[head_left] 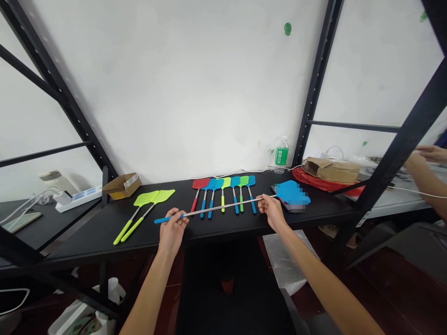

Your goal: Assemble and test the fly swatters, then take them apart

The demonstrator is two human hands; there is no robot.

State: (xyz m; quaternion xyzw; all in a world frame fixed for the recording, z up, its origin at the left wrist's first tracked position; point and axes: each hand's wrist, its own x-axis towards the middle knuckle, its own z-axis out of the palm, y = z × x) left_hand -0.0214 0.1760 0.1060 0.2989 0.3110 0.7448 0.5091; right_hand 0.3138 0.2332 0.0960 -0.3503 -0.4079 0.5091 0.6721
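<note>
I judge the blue fly swatter (218, 208) light, its thin shaft (228, 205) stiff, its head (289, 189) bendy; handle (160, 220) or shaft gives the safest hold. It spans the hands above the surface (230, 226). The left hand (172, 225) pinches near the handle's shaft end; the right hand (271, 210) pinches the shaft near the head. Pixelation masks the head's edge; I can't make out the dark object (274, 188) mostly covered behind it.

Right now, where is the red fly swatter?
In the head view, the red swatter lies just left of centre on the table, leftmost in its row, beside a blue swatter.
</note>
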